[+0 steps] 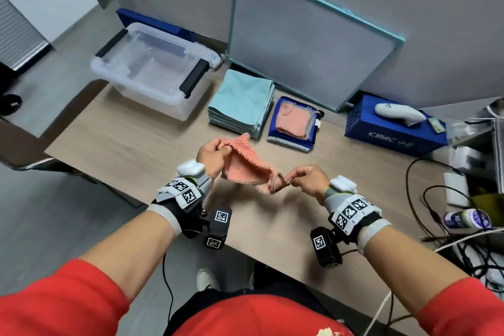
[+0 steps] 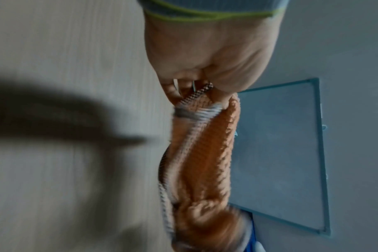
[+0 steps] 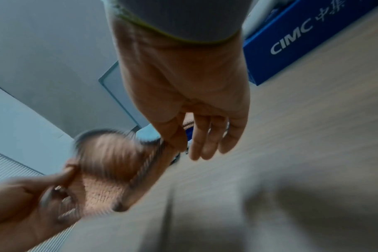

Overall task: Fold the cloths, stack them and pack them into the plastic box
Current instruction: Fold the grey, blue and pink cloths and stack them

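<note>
A salmon-pink knitted cloth (image 1: pixel 246 165) with a grey stitched edge hangs bunched in the air above the table between both hands. My left hand (image 1: pixel 215 154) pinches its far corner, with the cloth (image 2: pixel 203 153) trailing away from the curled fingers. My right hand (image 1: pixel 306 179) pinches the near corner between thumb and forefinger (image 3: pixel 173 138), its other fingers straight. The clear plastic box (image 1: pixel 152 71) with black handles stands open and empty at the far left of the table. A folded pink cloth (image 1: pixel 296 120) lies on a blue pile behind the hands.
A stack of folded teal cloths (image 1: pixel 242 103) sits between the box and the pink pile. A framed board (image 1: pixel 308 43) leans on the wall. A blue CIMC carton (image 1: pixel 392 131) carrying a white device, then cables and clutter, fill the right side.
</note>
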A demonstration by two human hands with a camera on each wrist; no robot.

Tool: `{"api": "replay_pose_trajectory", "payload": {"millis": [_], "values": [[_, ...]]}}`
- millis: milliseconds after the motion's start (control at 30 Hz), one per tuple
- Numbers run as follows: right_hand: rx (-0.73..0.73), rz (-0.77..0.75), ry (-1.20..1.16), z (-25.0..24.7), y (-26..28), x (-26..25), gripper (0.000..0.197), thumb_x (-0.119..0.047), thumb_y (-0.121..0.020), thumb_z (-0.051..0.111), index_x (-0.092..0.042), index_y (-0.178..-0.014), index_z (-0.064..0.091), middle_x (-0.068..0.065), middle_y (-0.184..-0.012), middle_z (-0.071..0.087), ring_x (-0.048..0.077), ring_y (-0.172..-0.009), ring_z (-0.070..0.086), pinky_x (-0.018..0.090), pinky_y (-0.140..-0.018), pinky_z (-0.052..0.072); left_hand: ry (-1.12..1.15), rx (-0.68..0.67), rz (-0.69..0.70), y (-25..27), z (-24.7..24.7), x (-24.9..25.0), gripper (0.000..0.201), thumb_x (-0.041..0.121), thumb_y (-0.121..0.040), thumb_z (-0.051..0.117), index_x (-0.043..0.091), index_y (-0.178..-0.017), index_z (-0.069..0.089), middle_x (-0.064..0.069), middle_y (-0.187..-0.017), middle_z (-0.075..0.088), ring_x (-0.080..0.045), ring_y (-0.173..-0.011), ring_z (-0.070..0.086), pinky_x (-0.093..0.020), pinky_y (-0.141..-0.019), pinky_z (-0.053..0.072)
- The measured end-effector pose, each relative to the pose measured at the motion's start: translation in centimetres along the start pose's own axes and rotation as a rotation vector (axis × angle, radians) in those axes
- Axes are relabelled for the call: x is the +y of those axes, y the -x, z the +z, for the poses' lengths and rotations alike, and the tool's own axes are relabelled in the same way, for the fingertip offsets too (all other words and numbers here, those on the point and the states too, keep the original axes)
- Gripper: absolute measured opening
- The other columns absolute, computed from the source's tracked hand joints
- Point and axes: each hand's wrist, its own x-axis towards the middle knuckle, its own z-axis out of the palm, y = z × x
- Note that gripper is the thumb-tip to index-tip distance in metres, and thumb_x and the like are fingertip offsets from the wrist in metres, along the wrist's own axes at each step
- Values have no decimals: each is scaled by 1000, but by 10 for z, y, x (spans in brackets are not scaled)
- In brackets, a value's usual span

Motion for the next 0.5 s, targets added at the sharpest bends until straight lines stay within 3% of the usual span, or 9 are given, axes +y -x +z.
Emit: {"api": "replay_pose_trajectory", "payload": {"millis": [100,200,233,333,433,500], "values": [[-101,33,11,-2,3,-13,31,-1,-87,52,-21,-69,69,1,-77,65,9,-65,50,12,-45,33,39,-78,33,5,-2,17,32,-14,-87,45,13,-82,61,-3,-73,63,-10,-62,58,-16,-51,48],[-77,1,-113,4,6,-38,19,-6,-91,53,-20,-92,66,4,-90,63,14,-74,56,19,-54,36,-27,-149,106,15,-2,31,38,-19,-81,43,9,-96,64,-2,-82,65,-12,-70,59,-13,-56,48],[-71,-35,-146,6,5,-45,20,-7,-90,55,-18,-104,64,5,-95,63,16,-81,57,23,-59,39,-22,-176,104,16,-1,34,40,-20,-80,42,6,-101,63,-4,-83,65,-12,-67,60,-14,-55,49],[-89,-219,-149,11,5,-69,50,-5,-84,65,-16,-131,53,7,-116,60,15,-98,55,22,-74,44,-18,-269,106,23,-1,42,49,-23,-77,36,4,-110,61,-13,-88,64,-10,-53,58,-20,-46,47],[-138,-381,-140,15,6,-91,70,-11,-72,76,-16,-135,48,3,-125,58,13,-108,56,26,-92,47,-102,-337,188,23,-5,51,56,-23,-73,37,6,-117,57,-5,-83,63,0,-52,56,-11,-48,42],[-192,-434,-117,17,11,-105,55,-12,-72,78,-13,-122,56,1,-113,62,10,-96,59,25,-87,49,-131,-389,223,24,-11,58,57,-18,-73,43,11,-121,55,-3,-84,66,-2,-61,62,-15,-55,47]]}}
